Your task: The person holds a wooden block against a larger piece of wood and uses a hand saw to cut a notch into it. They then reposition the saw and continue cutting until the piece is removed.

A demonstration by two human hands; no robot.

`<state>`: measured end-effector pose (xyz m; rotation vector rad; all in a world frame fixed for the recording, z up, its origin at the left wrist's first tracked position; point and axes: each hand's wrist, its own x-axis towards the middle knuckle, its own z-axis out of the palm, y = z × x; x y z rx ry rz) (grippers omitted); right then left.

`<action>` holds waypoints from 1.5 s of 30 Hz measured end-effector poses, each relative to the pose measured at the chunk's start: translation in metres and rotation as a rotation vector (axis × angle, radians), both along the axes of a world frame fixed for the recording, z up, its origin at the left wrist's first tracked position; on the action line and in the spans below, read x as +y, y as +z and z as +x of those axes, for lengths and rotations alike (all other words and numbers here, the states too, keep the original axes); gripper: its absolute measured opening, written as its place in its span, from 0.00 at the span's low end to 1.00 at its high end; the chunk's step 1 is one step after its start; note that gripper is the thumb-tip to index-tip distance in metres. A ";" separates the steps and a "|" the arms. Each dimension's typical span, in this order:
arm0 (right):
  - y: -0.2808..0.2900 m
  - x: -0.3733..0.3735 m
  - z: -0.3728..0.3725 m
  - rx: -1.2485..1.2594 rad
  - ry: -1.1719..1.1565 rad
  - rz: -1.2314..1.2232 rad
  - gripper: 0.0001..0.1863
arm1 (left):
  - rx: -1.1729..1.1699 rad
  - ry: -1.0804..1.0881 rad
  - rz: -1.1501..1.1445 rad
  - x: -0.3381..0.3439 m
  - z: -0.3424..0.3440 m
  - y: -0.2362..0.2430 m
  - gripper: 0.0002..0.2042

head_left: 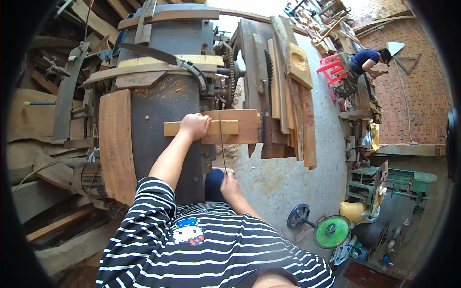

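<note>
— So where's the left hand (194, 126)?
— Pressed flat over a pale rectangular wooden strip (200, 128) on the dark machine table (158, 113).
— And the right hand (229, 180)?
— Nearer the body, clenched around a thin dark metal file (222, 141) — its tip crosses the strip beside the left hand.

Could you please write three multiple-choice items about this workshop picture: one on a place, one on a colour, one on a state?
1. Where does the left hand rest?
A. on a pale wooden strip
B. on the floor
C. on a red stool

2. What colour is the round disc on the floor?
A. blue
B. green
C. white

3. How is the right hand?
A. open and empty
B. closed on a thin blade
C. out of view

Answers: 1 A, the palm presses the strip; 2 B, it is bright green; 3 B, its fingers grip the blade's lower end.
</note>
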<state>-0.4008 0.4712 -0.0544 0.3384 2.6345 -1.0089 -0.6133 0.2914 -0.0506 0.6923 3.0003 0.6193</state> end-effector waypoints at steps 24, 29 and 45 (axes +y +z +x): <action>-0.013 -0.032 -0.076 0.167 -0.169 0.034 0.12 | -0.013 -0.008 0.001 0.002 -0.001 0.000 0.15; -0.002 -0.032 -0.105 0.162 -0.122 0.055 0.12 | -0.013 0.006 0.001 0.004 -0.003 -0.005 0.17; -0.012 -0.029 -0.058 0.081 -0.106 -0.026 0.13 | -0.017 0.011 -0.003 -0.003 -0.003 -0.007 0.15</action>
